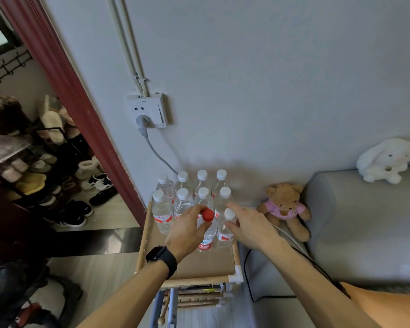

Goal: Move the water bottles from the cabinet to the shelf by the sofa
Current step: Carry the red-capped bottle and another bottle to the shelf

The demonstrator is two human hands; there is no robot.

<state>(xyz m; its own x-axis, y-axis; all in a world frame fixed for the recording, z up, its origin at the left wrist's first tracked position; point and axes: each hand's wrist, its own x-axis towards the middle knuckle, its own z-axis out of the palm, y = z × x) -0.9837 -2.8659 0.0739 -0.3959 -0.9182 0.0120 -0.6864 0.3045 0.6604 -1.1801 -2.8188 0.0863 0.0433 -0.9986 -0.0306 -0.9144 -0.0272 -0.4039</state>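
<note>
- Left hand (187, 227), a black smartwatch (162, 259) on its wrist: the grip is closed around the neck of a clear plastic water bottle with a red cap (207, 229), which stands upright on the top of the wooden-framed shelf (192, 281).
- Right hand (251, 224): thumb and fingers curve around the shoulder of a clear plastic water bottle with a white cap (226, 227); whether the grip presses it firmly cannot be told. This bottle stands just right of the red-capped one, touching or nearly so.
- Beyond both grips, eight white-capped clear water bottles (192, 192) stand in two rows of four against the pale wall.
- Right of the right grip, a brown teddy bear in a pink shirt (285, 207) leans against the arm of a grey fabric sofa (365, 221); a white plush rabbit (386, 159) sits on the sofa's back.
- Above the grips, a white wall socket (147, 110) holds a grey plug.
</note>
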